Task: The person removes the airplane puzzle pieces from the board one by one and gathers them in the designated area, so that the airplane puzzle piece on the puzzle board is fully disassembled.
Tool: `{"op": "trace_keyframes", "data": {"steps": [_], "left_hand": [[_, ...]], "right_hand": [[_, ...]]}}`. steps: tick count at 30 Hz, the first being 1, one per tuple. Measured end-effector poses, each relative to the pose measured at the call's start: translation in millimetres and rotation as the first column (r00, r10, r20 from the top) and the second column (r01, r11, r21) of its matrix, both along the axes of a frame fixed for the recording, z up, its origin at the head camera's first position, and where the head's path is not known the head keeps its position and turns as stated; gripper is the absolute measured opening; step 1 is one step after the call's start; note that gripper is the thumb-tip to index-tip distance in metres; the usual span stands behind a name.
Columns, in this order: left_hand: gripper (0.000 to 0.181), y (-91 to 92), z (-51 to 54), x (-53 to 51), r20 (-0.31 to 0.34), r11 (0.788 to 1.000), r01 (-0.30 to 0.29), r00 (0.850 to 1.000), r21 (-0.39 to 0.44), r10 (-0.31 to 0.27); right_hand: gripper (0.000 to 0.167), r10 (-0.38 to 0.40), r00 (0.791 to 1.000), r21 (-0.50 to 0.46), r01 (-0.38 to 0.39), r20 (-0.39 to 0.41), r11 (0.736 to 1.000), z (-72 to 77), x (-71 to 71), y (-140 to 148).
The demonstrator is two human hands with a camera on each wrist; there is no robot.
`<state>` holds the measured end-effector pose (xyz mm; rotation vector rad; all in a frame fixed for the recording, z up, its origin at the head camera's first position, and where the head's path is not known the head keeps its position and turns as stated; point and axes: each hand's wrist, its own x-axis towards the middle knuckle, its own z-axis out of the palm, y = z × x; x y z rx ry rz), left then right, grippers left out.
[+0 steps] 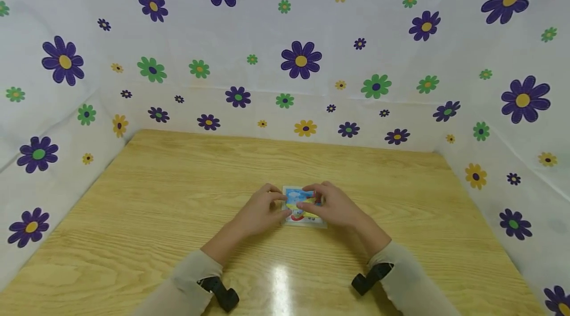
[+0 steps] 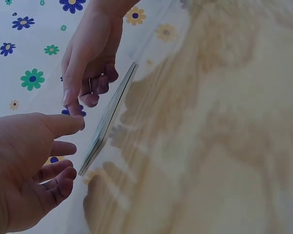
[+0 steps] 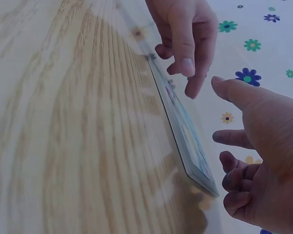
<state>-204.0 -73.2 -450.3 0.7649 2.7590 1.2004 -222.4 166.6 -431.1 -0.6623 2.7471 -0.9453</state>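
Note:
A thin square board (image 1: 295, 194) with a cartoon picture in blue, yellow and red and a pale border lies flat on the wooden table. My left hand (image 1: 262, 212) hovers at its left edge, fingers loosely bent and thumb apart from them. Over the board's right part is my right hand (image 1: 334, 204), hiding some of the picture. Seen from the side in the right wrist view, the board (image 3: 183, 131) lies below both hands, and a gap shows between them and it. Nothing is visible between the fingers of either hand.
The light wooden table (image 1: 178, 182) reaches back to a white cloth (image 1: 249, 24) printed with purple, green and yellow flowers, which also stands along the left and right sides. A black strap device sits on each wrist, over beige sleeves (image 1: 178, 281).

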Motion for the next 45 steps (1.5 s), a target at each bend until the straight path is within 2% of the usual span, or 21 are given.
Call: {"op": "trace_keyframes", "data": {"steps": [5, 9, 13, 18, 25, 30, 34, 41, 45], "left_hand": [[0.031, 4.9, -4.7, -2.0, 0.069, 0.996, -0.049, 0.997, 0.069, 0.045], [0.027, 6.8, -7.7, -3.3, 0.106, 0.989, -0.082, 0.992, 0.121, 0.069], [0.025, 8.3, -11.1, -4.6, 0.113, 0.982, -0.107, 0.989, 0.153, 0.091], [0.028, 7.6, -12.9, -4.2, 0.148, 0.977, -0.106, 0.986, 0.183, 0.079], [0.026, 8.5, -14.7, -5.5, 0.123, 0.978, -0.092, 0.990, 0.188, 0.070], [0.023, 4.1, -19.0, -4.8, 0.105, 0.974, -0.082, 0.993, 0.213, 0.060], [0.020, 2.9, -21.2, -3.7, 0.095, 0.970, -0.099, 0.992, 0.223, 0.080], [0.015, 5.0, -24.1, -4.9, 0.082, 0.966, -0.144, 0.988, 0.216, 0.129], [0.017, 7.3, -22.4, -4.3, 0.077, 0.971, -0.133, 0.990, 0.201, 0.120]], "right_hand": [[0.054, 0.033, 0.999, -0.042, -0.032, 0.020, 0.999, -3.7, -5.3, -9.3], [0.046, 0.011, 1.000, -0.067, -0.009, 0.025, 0.998, -6.7, -8.7, -15.8], [0.038, -0.023, 1.000, -0.061, 0.023, -0.006, 0.998, -8.8, -12.8, -21.8], [0.037, -0.039, 0.999, -0.021, 0.038, -0.016, 0.999, -9.2, -13.7, -28.5], [0.037, -0.047, 0.998, 0.043, 0.049, -0.043, 0.998, -7.3, -13.8, -29.1], [0.035, 0.006, 0.998, 0.082, -0.001, -0.062, 0.997, -6.0, -13.1, -35.0], [0.031, 0.038, 0.996, 0.107, -0.029, -0.081, 0.994, -5.6, -13.7, -40.0], [0.029, 0.022, 0.995, 0.125, -0.010, -0.099, 0.992, -10.7, -17.3, -44.5], [0.023, -0.009, 0.996, 0.099, 0.018, -0.094, 0.995, -14.9, -17.9, -40.9]]}}
